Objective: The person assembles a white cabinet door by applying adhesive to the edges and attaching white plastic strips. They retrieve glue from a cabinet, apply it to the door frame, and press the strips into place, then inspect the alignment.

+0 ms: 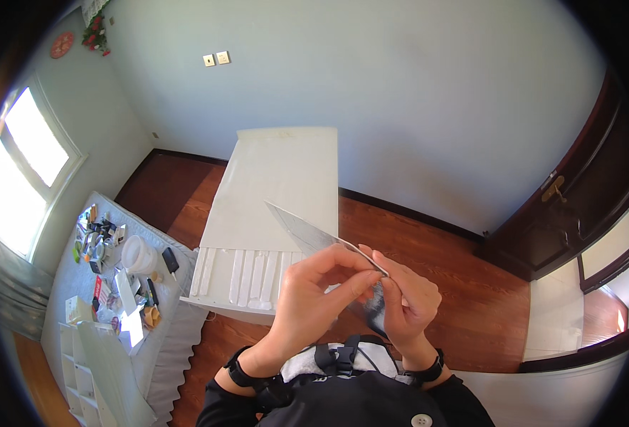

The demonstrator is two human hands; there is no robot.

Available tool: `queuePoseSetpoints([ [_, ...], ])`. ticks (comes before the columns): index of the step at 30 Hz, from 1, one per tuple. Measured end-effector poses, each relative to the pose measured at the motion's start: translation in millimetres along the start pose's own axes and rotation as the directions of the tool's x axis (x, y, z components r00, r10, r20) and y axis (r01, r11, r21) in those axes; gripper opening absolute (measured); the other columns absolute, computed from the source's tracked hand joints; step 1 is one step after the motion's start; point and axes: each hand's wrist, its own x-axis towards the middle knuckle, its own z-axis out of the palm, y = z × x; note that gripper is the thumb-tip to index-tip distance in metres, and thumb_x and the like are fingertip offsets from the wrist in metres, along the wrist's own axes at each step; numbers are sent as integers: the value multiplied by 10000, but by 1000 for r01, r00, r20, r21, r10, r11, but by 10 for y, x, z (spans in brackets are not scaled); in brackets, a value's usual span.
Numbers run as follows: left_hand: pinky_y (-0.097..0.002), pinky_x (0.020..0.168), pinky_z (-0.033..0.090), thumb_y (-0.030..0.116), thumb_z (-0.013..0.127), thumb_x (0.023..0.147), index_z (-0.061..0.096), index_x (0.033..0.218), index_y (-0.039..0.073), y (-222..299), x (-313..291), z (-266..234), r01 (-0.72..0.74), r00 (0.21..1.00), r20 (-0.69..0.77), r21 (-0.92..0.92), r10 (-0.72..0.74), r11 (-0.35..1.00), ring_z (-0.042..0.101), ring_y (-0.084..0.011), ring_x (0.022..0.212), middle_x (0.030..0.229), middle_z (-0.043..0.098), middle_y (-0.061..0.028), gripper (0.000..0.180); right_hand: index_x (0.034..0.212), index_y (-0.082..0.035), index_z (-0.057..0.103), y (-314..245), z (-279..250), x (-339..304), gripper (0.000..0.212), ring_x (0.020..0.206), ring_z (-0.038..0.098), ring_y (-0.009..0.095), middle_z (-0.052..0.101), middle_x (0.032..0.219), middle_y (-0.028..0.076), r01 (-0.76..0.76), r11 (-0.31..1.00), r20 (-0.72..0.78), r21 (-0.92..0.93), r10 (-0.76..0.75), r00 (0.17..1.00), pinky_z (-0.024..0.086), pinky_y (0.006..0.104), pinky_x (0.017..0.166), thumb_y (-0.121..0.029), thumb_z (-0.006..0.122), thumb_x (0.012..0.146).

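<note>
Closest in, the dark jacket (314,398) is cut off by the lower edge, with a black buckle (344,359) at 6 o'clock and a black band around each wrist. Both hands are closed in a pinch: the left hand (314,281) grips the near end of a thin grey sheet (304,229) between thumb and forefinger, and the right hand (413,297) meets it there, fingers curled about the same edge. The sheet tilts away, its pointed corner toward 10 o'clock over the white table (279,171); its near part is hidden by the fingers, and I can't tell whether the blurred grey patch beneath the right hand belongs to it. At 9 o'clock, pale strips (247,277) lie side by side along the table's near end, the hands covering part of that end. Further toward 9, a bed (172,306) bears a white tub (138,255), a red package (98,290) with marks too small to read, and clutter hard to sort out. Beyond, a dark door (571,206) stands at 2 o'clock, an overexposed window (33,142) between 9 and 10, and two sockets (215,58) at 11 on the pale wall (428,92).
</note>
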Motion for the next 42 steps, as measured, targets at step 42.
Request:
queuePoseSetpoints([
  [42, -247, 687, 542, -42, 623, 850, 674, 900, -53, -85, -151, 37, -155, 985, -32, 241, 168, 958, 667, -155, 756, 862, 670, -99, 73, 999, 10, 697, -32, 36, -142, 261, 780, 707, 199, 713, 938, 155, -42, 999, -108, 4, 42, 993, 561, 245, 665, 108, 655, 760],
])
